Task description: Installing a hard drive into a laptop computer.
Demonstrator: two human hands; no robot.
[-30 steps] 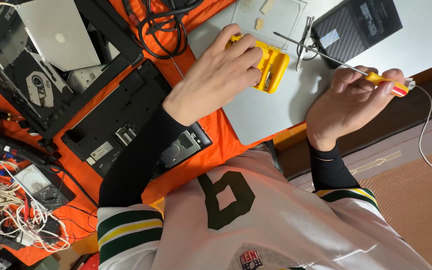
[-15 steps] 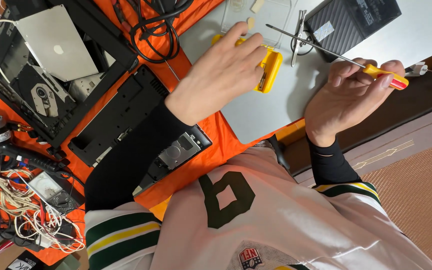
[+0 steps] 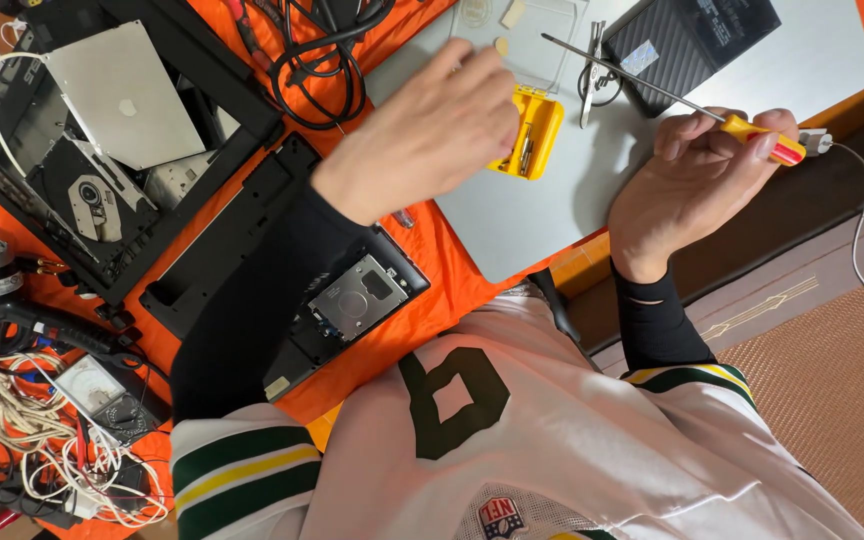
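The small yellow bit case point(image 3: 535, 135) lies open on the closed silver laptop point(image 3: 552, 215), and the left hand point(image 3: 422, 135) is held just over its near edge, fingers curled together toward the bits, though whether one is pinched cannot be told. The right hand point(image 3: 697, 180) is clamped on the yellow-and-red handle of a screwdriver point(image 3: 652, 90), whose long shaft is pointed away toward the case, well apart from it.
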